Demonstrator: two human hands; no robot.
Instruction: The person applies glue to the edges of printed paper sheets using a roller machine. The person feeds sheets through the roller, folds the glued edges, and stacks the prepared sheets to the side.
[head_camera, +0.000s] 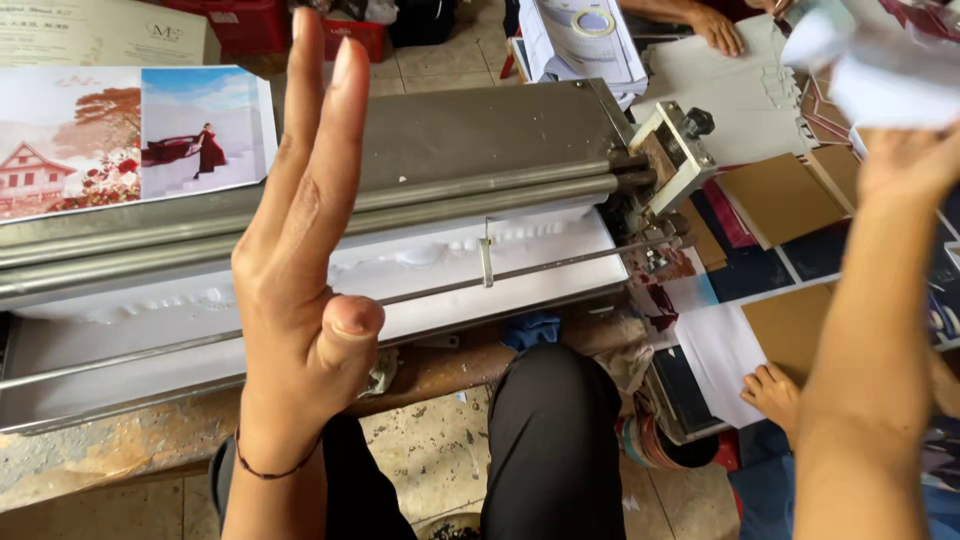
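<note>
My left hand (305, 290) is raised empty, fingers straight and pressed together above the gluing machine (400, 200), while my right hand (905, 160) grips crumpled white paper (880, 65), best kept clear of the glue tray (300, 300).

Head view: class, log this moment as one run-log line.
left hand: raised, empty | right hand: grips crumpled white paper | gluing machine: white glue in tray

1. Cream printed card (100, 30), rectangular, at the top-left edge, behind the photo print.
2. Red crates (260, 22), top centre-left, each bearing a small white label.
3. No screens in view.
</note>
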